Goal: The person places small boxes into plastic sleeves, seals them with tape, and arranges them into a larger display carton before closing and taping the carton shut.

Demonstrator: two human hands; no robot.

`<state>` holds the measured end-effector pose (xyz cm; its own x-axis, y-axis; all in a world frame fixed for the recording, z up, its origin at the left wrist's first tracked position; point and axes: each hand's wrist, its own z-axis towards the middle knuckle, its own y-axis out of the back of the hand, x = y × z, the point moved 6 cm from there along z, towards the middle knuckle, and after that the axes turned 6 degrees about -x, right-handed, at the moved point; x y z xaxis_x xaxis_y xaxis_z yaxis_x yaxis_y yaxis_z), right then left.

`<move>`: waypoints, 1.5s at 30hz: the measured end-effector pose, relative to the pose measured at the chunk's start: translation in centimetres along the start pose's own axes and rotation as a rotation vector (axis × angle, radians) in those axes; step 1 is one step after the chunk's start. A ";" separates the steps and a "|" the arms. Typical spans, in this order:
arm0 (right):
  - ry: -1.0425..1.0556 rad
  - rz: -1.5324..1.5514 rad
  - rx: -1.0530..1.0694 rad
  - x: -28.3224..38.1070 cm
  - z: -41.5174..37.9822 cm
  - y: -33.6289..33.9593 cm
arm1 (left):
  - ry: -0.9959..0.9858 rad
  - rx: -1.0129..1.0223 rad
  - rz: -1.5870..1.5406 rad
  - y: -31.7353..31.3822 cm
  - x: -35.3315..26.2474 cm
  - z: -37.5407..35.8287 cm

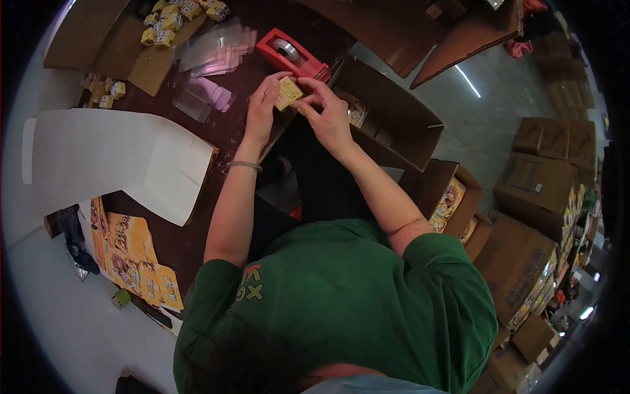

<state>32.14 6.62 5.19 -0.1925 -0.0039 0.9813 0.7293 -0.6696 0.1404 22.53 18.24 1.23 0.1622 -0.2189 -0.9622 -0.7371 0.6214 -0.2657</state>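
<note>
A small yellow printed box point(287, 94) is held up between both hands at the table's edge. My left hand point(263, 108) grips it from the left, fingers closed along its side. From the right, my right hand point(327, 113) pinches its lower corner with thumb and fingers. Just behind the hands sits a red tape dispenser point(293, 55) with a roll of clear tape. To the left lie a pink and clear plastic piece point(212, 94) and a stack of clear and pink plastic sleeves point(220, 51).
An open cardboard box point(394, 121) stands to the right, with printed packs inside. Several small yellow boxes point(172, 21) sit at the back left. A white sheet of card point(105, 148) and yellow printed cartons point(134, 253) lie left. Stacked cartons point(535, 184) line the right.
</note>
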 end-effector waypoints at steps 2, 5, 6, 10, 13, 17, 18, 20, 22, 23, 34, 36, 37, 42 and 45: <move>-0.005 -0.032 0.025 -1.3 0.0 -0.5 | -0.012 0.037 0.092 -0.2 -0.8 -0.6; 0.144 -0.318 0.026 -3.7 -1.3 -1.0 | 0.037 -0.069 -0.060 0.6 -0.4 -0.7; 0.232 -0.445 0.026 -3.9 -1.6 -1.3 | 0.132 -0.183 -0.198 1.6 0.2 -1.0; 0.762 -0.591 0.242 -0.2 -5.4 -2.9 | 0.534 -0.376 -0.788 5.4 1.6 -5.7; 1.028 -0.505 0.250 4.3 -5.2 -4.5 | 0.521 -0.120 -0.976 6.0 -0.8 -10.8; 0.864 -0.093 0.657 9.1 -3.2 -10.9 | 0.345 -0.239 -0.948 8.8 -4.6 -17.0; 0.794 -0.019 0.670 10.0 -2.5 -13.1 | 0.300 -0.260 -0.868 9.4 -5.1 -18.5; 0.665 -0.001 0.803 10.6 -1.2 -19.6 | 0.058 -0.485 -0.181 11.8 -6.3 -21.9; 0.693 -0.010 0.917 9.5 -1.1 -27.0 | -0.245 -0.744 0.795 12.8 -9.7 -24.6; 0.770 -0.028 0.940 8.6 -1.8 -30.6 | -0.245 -0.744 1.052 13.1 -10.1 -24.9; 0.581 -0.393 0.324 5.1 9.1 -28.4 | -0.192 -0.654 1.436 18.1 -6.9 -27.3; 0.666 -0.807 0.273 -0.7 17.2 -26.3 | -0.221 -0.670 1.450 17.6 -7.6 -27.3; 0.559 -0.997 0.293 -2.7 19.9 -25.3 | -0.238 -0.683 1.470 17.3 -8.2 -27.2; 0.534 -0.982 0.420 -2.1 22.8 -23.8 | -0.310 -0.727 1.452 14.9 -10.7 -25.7; 0.342 -0.495 0.360 0.7 21.8 -21.8 | -0.306 -0.655 0.969 14.4 -10.5 -23.6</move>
<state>30.48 37.41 5.70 -0.7108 -0.0351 0.7025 0.6633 -0.3661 0.6528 -5.24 11.76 8.96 -0.5585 0.3693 -0.7428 -0.8169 -0.0893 0.5698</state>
